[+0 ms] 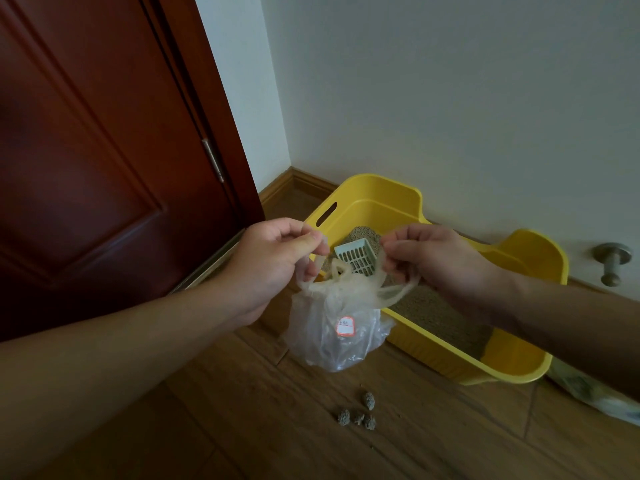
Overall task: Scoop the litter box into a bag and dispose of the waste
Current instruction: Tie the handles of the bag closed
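Note:
A clear plastic bag [334, 336] with a small red-edged label hangs in the air in front of the yellow litter box [519, 367]. My left hand [273, 265] pinches the bag's left handle. My right hand [434, 259] pinches the right handle, whose loop hangs below the fingers. Inside the box, grey-brown litter [433, 306] covers the bottom, and a pale slotted scoop [358, 258] lies on it near the far end, seen between my hands. Several grey litter clumps [360, 412] lie on the wooden floor below the bag.
A dark red door [104, 150] stands at the left, its frame close to the box's far corner. White walls meet behind the box. A metal door stop [611, 261] juts from the right wall. Another plastic bag [595, 393] lies on the floor right of the box.

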Demonstrator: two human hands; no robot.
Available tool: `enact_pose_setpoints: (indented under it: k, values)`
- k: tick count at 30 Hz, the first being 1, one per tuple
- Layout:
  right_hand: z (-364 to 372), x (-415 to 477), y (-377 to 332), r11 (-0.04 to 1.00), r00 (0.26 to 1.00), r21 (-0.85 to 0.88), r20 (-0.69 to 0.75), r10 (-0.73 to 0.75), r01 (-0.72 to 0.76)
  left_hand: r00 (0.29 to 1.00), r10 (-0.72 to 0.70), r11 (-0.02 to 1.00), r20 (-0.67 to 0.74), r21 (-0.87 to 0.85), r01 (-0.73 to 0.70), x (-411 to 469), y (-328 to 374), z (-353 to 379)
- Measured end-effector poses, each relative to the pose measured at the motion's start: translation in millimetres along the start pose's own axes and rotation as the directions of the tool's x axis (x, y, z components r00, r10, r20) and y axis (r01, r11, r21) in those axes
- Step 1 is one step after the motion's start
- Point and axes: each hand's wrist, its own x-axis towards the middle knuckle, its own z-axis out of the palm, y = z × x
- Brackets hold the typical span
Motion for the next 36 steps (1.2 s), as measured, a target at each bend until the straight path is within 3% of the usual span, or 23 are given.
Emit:
enact_pose_setpoints:
  k: [5, 9, 18, 26, 30, 36]
  values:
    - [12, -5, -11, 0.99, 0.998, 0.135, 0.057, 0.018, -0.026, 0.998, -0.059, 0.995, 0.038, -0.078, 0.062, -6, 8, 13]
    - [18, -6, -15, 0.976, 0.994, 0.218, 0.106, 0.002, -0.025, 0.997, 0.002, 0.999, 0.081, -0.036, 0.001, -9, 10, 16]
    - [26, 2, -8, 0.994, 0.978, 0.016, 0.176, -0.113, 0.112, 0.989, 0.141, 0.99, 0.035, -0.008, -0.141, -6, 1, 31]
    - [32, 6, -3, 0.965, 0.984, -0.192, 0.045, -0.173, 0.178, 0.956, 0.291, 0.9, 0.045, 0.326, -0.289, -4, -20, 33]
    - [29, 9, -4, 0.938, 0.978, -0.283, 0.0, -0.211, 0.202, 0.973, 0.226, 0.924, 0.049, 0.304, -0.23, -4, -25, 22]
    - [29, 17, -8, 0.88, 0.952, -0.379, 0.013, -0.305, 0.287, 0.981, 0.109, 0.968, 0.163, 0.209, -0.142, 7, -43, 12]
